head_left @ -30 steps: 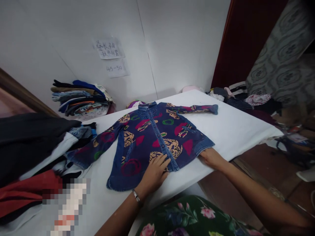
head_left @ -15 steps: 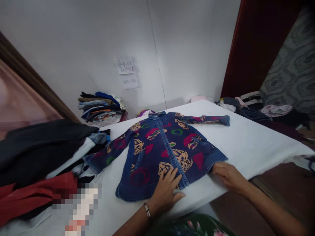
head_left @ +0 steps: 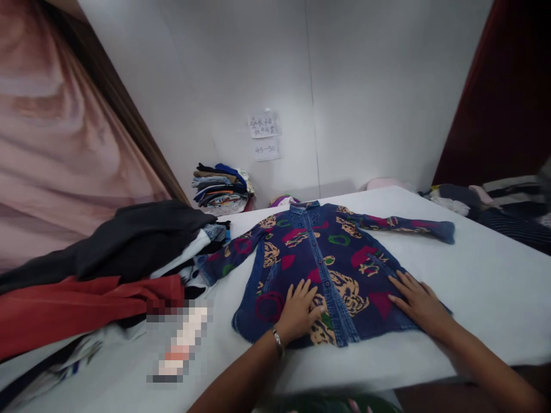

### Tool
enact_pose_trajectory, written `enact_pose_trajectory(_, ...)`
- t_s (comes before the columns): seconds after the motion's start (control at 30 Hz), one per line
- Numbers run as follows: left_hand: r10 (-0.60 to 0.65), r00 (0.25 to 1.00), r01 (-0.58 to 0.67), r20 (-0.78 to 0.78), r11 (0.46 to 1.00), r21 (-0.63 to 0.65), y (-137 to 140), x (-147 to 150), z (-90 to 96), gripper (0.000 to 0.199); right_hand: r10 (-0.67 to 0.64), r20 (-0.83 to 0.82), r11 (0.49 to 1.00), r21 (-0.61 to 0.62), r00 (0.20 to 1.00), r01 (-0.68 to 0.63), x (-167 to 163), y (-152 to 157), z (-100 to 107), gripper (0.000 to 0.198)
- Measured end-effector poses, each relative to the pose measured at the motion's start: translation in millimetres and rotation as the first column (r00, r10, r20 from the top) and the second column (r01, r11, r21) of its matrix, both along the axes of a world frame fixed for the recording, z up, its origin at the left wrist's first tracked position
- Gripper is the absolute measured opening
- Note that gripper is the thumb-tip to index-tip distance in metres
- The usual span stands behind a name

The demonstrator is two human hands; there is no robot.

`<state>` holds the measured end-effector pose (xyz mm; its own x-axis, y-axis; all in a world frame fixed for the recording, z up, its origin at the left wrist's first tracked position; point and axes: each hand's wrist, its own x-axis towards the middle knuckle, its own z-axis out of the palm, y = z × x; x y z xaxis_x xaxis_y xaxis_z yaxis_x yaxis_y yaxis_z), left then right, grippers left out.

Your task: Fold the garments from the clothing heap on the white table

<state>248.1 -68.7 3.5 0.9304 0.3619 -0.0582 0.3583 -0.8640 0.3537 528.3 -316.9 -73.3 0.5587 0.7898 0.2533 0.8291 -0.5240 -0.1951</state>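
A dark blue denim shirt [head_left: 301,252] with a tan, green and magenta pattern lies front up on the white table, its collar at the far side and its sleeves spread out. The button placket runs down its middle and looks closed. My left hand [head_left: 299,312], with a silver bracelet at the wrist, rests flat on the lower front, left of the placket. On the lower right front lies my right hand [head_left: 419,301], palm down with fingers spread. Neither hand grips the cloth. The left sleeve's cuff touches the heaped clothes.
Dark and red clothes [head_left: 107,292] are heaped along the left side of the white table [head_left: 486,287]. A folded stack of clothes [head_left: 221,189] stands at the back near the wall. More clothes [head_left: 512,201] lie beyond the right edge. Paper notes [head_left: 267,137] hang on the wall.
My right hand has let go of the shirt's lower right hem and moved onto its front, lying flat. My left hand stays on the lower front. The view has turned left.
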Motion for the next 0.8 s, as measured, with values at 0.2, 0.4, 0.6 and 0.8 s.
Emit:
enact_pose_trajectory(0.2, 0.384, 0.888, -0.397, 0.253, 0.918, 0.001, 66.9, -25.3, 22.3, 0.047, -0.001, -0.012, 1.0, -0.003, 1.0, 0.001, 5.7, -10.2, -12.9, 0.067)
enact_pose_trajectory(0.4, 0.73, 0.683, -0.729, 0.007, 0.682, 0.051, 133.1, -58.6, 22.2, 0.049, 0.017, 0.082, 0.996, 0.081, 0.996, -0.023, -12.9, 16.9, 13.2, 0.067)
enact_pose_trajectory(0.6, 0.722, 0.685, -0.719, -0.099, 0.692, 0.069, 133.9, -64.1, 21.0, 0.038, 0.123, -0.047, 0.99, -0.06, 0.991, -0.126, -28.3, 32.1, 17.7, 0.065)
enact_pose_trajectory(0.8, 0.627, 0.777, -0.618, 0.058, 0.742, 0.26, 134.2, -66.5, 19.5, 0.052, 0.14, -0.248, 0.981, 0.168, 0.959, -0.1, -2.4, 26.8, 41.0, 0.055)
